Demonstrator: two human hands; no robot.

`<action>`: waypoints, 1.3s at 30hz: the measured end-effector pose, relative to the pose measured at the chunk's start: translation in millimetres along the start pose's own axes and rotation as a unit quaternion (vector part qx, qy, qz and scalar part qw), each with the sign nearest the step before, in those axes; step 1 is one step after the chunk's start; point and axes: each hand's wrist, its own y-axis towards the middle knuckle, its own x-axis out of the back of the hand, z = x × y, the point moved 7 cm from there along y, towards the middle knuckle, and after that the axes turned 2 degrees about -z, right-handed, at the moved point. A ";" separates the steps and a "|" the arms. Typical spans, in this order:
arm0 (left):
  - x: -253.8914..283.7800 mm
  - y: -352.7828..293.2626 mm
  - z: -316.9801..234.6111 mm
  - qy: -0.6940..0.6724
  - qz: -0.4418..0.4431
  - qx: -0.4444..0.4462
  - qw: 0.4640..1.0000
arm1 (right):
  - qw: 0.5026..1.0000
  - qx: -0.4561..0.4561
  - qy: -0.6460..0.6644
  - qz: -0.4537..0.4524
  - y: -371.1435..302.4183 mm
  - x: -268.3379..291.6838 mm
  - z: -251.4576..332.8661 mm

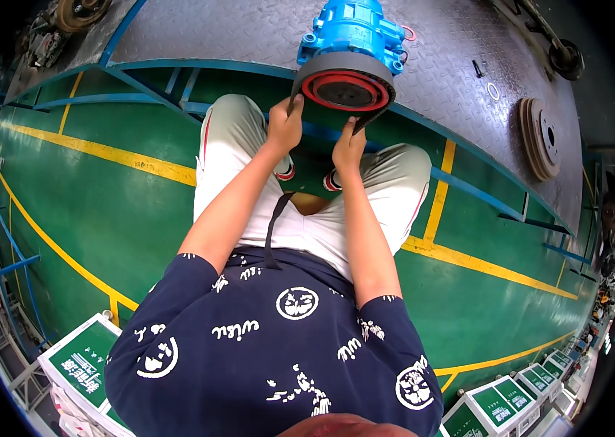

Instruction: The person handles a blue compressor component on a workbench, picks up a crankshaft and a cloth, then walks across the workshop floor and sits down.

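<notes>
A blue-painted compressor [350, 28] sits at the near edge of the metal-topped bench, its red-rimmed pulley [345, 91] turned toward me. Over the top of the pulley runs a black ribbed belt [344, 63], with its two sides hanging down. My left hand [284, 125] is closed around the left side of the belt, just below the pulley. Lower down on the other side, my right hand [350, 148] pinches the right length of the belt. Both forearms reach forward above my knees.
On the patterned bench top [213, 33], a rusty brake disc [540, 138], a white ring [493, 91] and a small black bolt-like part [478, 68] lie to the right. Blue bench framing [482, 191] runs beneath. A rusty hub part [80, 13] is far left.
</notes>
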 end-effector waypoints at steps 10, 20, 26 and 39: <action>-7.1 8.8 14.2 0.082 0.029 -0.024 0.996 | 0.997 0.034 0.062 -0.020 4.1 -14.7 16.8; -26.2 -2.7 11.8 0.018 0.014 0.037 0.999 | 0.997 -0.012 -0.079 0.018 3.5 8.6 0.1; -15.3 13.3 -34.5 0.036 -0.019 -0.111 0.993 | 0.996 -0.045 -0.073 0.038 -15.9 -12.3 -51.6; 51.2 -0.7 -188.5 0.286 0.106 -0.150 0.941 | 0.948 0.087 -0.300 0.069 -1.6 93.7 121.7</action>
